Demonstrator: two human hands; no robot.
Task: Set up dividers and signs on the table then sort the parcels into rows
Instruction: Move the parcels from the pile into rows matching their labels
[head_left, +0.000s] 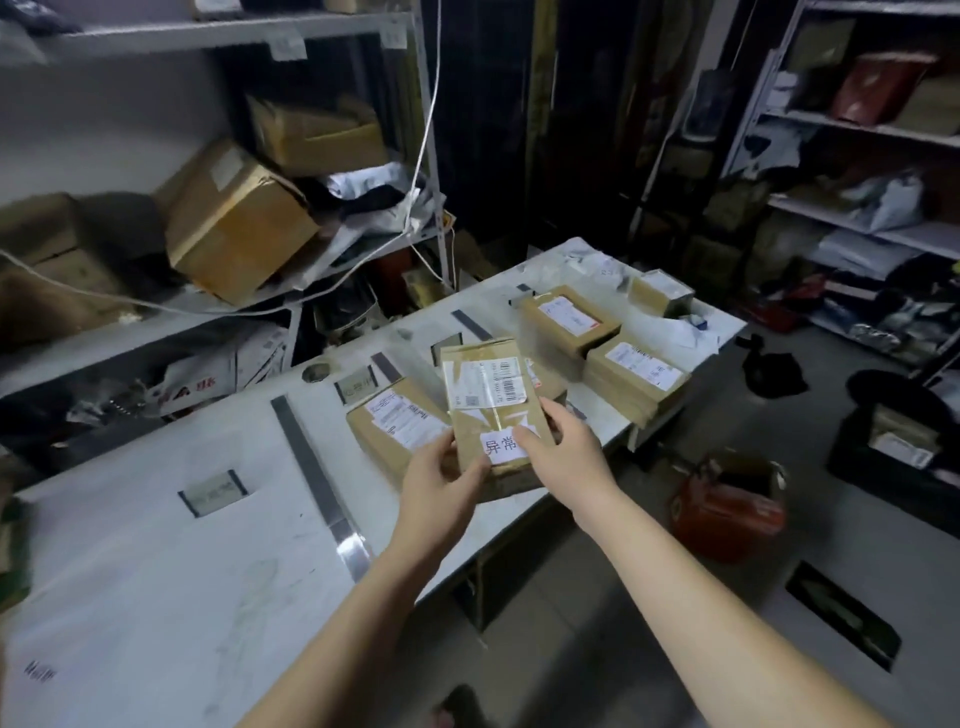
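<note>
Sorting step: both hands, left hand and right hand, gripping labelled parcel above tabletop; next, probably choosing its row.

Parcels lie on the surface ahead of me, right of the divider strip; shelves stand behind.

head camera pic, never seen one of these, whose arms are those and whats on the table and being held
There is no machine here. A camera worn on a person's head looks forward and down, so the two bare arms are the wearer's own. The left hand and right hand together hold a flat brown parcel bearing a barcode label and a white printed tag. Below is a white table with grey divider strips, small signs and more brown parcels lying in rows. Shelves of boxes stand around.
</note>
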